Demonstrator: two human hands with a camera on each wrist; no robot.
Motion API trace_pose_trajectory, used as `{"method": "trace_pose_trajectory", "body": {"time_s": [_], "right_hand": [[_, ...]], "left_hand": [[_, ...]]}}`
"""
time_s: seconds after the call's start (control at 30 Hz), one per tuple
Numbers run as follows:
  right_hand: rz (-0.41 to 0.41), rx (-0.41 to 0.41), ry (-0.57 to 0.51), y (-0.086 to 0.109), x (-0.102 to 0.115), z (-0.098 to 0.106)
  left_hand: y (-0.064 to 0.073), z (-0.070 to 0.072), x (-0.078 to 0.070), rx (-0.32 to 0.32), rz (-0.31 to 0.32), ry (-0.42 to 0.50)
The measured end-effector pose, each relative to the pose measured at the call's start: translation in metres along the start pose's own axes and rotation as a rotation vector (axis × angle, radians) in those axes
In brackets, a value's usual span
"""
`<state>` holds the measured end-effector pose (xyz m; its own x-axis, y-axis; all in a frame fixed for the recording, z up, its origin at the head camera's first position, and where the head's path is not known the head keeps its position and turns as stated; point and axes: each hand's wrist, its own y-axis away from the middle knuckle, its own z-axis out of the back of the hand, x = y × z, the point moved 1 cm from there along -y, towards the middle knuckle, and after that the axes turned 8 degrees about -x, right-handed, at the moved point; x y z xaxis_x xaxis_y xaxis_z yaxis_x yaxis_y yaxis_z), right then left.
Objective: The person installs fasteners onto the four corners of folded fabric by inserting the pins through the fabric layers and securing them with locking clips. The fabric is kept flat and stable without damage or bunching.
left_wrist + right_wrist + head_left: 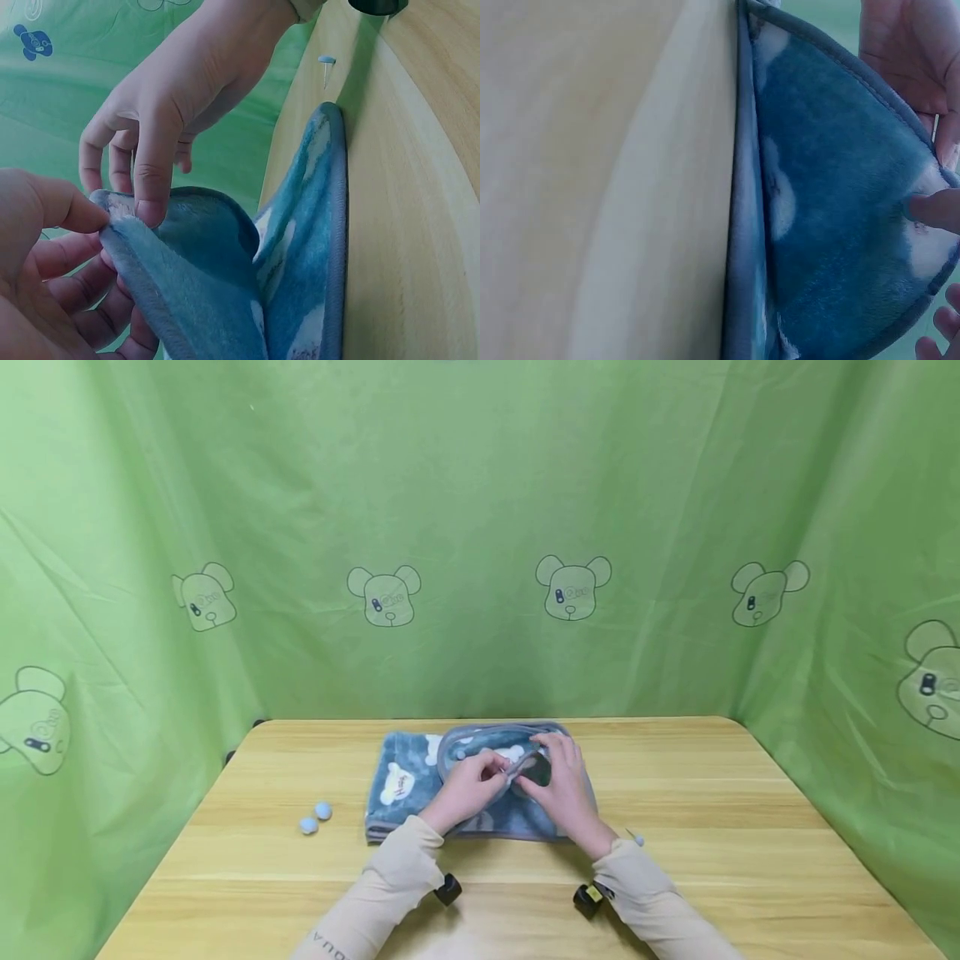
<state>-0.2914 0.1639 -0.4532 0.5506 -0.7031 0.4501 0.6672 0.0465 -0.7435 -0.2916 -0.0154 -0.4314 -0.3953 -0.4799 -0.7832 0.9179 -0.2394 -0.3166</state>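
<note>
A folded blue plush blanket [423, 793] with white bear patches and grey-blue edging lies on the table, one flap lifted. My left hand [468, 789] pinches the flap's bound edge between thumb and fingers. Close beside it, my right hand [564, 785] grips the same flap [840, 165], its thumb [939, 210] pressed on the inner face and fingers behind. A thin pale line shows by the left fingertips in the right wrist view; I cannot tell what it is. A small blue round head [461, 756] sits on the blanket's upper side.
Two light blue round-headed pieces [316, 818] lie on the wooden table [247, 893] left of the blanket. To the right, near my right wrist, lies a pin [327, 61] with a light blue head and thin shaft. A green curtain [480, 677] hangs behind and at both sides.
</note>
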Motion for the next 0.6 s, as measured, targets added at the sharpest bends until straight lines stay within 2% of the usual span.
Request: {"method": "trace_pose_trajectory", "body": {"time_s": [0.23, 0.43, 0.6], "right_hand": [[-0.007, 0.079, -0.041, -0.0005, -0.0006, -0.0016], [0.099, 0.029, -0.050, 0.0016, -0.0019, -0.0019], [0.163, 0.021, -0.043, 0.0014, -0.0028, -0.0010]], "left_hand": [[0.0005, 0.0004, -0.0004, 0.019, -0.020, -0.004], [0.0005, 0.0020, -0.0022, 0.059, -0.051, -0.023], [0.0017, 0.0050, -0.0033, 0.099, -0.069, -0.036]]}}
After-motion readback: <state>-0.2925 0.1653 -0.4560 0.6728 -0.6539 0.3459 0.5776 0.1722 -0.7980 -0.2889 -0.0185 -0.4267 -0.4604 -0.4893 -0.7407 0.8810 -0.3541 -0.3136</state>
